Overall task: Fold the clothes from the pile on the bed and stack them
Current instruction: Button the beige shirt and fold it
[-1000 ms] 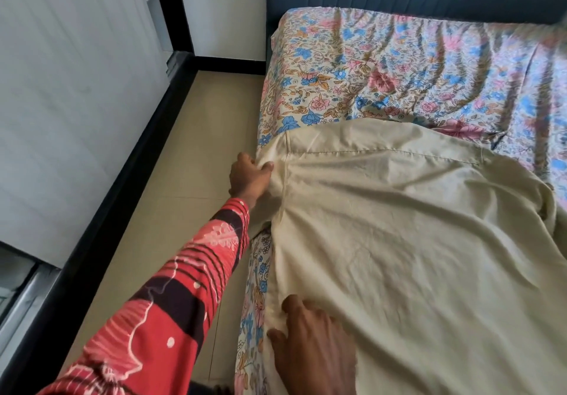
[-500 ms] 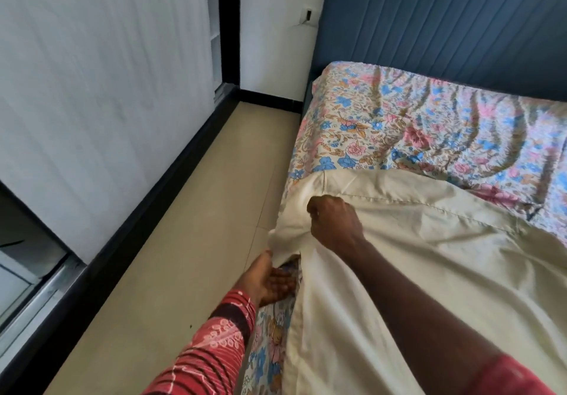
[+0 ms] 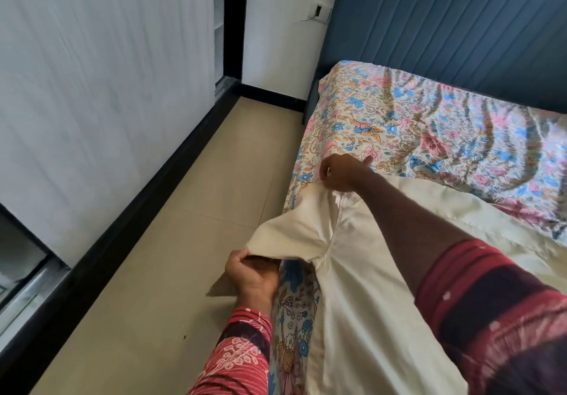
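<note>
garment: cream garment (image 3: 362,287) spread on the bed (image 3: 429,137), its sleeve pulled out past the bed's left edge over the floor (image 3: 171,241); lower and right parts cut off by the frame
left hand: left hand (image 3: 251,275) at the sleeve end, fingers curled round the cuff, gripping it; fingertips hidden inside the fabric
right hand: right hand (image 3: 343,173) at the shoulder seam, fingers bunched on the cloth, pinching it; contact point hidden under the hand
right forearm: covers part of the garment
stack/pile: not in frame
bedsheet: floral, wrinkled
headboard: blue headboard (image 3: 445,32), top cut off
</note>
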### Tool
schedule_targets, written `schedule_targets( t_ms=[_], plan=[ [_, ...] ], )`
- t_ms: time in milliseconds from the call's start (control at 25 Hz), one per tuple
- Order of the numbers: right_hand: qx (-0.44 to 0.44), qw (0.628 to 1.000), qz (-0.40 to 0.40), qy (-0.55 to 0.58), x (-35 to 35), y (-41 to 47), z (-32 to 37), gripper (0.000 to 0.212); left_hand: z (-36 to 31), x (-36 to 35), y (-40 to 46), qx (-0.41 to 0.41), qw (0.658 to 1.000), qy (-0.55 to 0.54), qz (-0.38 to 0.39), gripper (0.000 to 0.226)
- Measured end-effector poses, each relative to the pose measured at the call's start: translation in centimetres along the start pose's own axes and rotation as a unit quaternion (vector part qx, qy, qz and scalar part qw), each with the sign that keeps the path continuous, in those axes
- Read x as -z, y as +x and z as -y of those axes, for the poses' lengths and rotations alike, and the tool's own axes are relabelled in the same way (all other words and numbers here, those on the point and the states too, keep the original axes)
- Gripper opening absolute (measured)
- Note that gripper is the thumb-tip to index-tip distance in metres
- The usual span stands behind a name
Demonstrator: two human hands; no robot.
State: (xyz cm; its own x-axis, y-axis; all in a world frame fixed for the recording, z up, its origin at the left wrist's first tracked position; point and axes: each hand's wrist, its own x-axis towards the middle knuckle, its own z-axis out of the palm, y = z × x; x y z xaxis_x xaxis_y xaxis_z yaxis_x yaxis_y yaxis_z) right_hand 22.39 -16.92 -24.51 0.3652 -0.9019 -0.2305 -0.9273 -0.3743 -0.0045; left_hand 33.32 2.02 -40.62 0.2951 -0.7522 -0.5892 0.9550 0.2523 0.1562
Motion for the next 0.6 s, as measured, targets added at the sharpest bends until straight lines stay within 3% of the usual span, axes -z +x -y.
schedule_targets(
  t_ms=[80, 160, 200, 240, 280, 360, 400, 440, 480, 560, 600],
  plan=[
    [0.034, 0.998, -0.02, -0.039, -0.9, -1.0, 0.2, 0.032, -0.8, 0.1, 0.0, -0.012, 0.999, 0.034, 0.022, 0.026],
    [0.116, 0.989, -0.069, 0.064, -1.5, -2.0, 2.4, 0.031, -1.4, -0.8, -0.3, -0.031, 0.993, 0.103, 0.043, 0.021],
    [0.161, 0.976, -0.058, 0.136, -1.8, -2.4, 4.2, 0.035, -1.4, -1.5, -0.2, -0.055, 0.984, 0.16, 0.048, 0.014],
    [0.193, 0.964, -0.009, 0.183, -1.9, -2.9, 6.3, 0.05, -1.3, -2.4, -0.6, -0.089, 0.963, 0.25, 0.055, 0.009],
    [0.208, 0.958, 0.056, 0.188, -2.3, -3.3, 8.5, 0.071, -0.9, -3.1, -0.8, -0.125, 0.918, 0.372, 0.05, 0.007],
    [0.198, 0.969, 0.146, 0.032, -3.3, -4.6, 12.9, 0.099, -0.1, -3.8, -1.3, -0.165, 0.811, 0.559, 0.051, 0.004],
    [0.176, 0.966, 0.163, -0.096, -3.8, -5.3, 14.7, 0.096, 0.2, -3.8, -1.8, -0.168, 0.781, 0.599, 0.059, 0.008],
    [0.147, 0.956, 0.157, -0.2, -4.4, -5.8, 15.6, 0.082, 0.4, -3.8, -2.3, -0.167, 0.777, 0.601, 0.083, 0.02],
    [0.119, 0.95, 0.137, -0.256, -4.7, -6.2, 16.3, 0.065, 0.6, -3.7, -2.5, -0.192, 0.762, 0.609, 0.113, 0.042],
    [0.077, 0.968, 0.073, -0.226, -4.5, -5.7, 15.0, 0.046, 1.0, -4.4, -4.6, -0.234, 0.719, 0.623, 0.2, 0.071],
    [0.057, 0.991, 0.044, -0.117, -3.8, -5.2, 13.4, 0.042, 1.3, -5.0, -5.7, -0.258, 0.672, 0.655, 0.228, 0.066]
  ],
)
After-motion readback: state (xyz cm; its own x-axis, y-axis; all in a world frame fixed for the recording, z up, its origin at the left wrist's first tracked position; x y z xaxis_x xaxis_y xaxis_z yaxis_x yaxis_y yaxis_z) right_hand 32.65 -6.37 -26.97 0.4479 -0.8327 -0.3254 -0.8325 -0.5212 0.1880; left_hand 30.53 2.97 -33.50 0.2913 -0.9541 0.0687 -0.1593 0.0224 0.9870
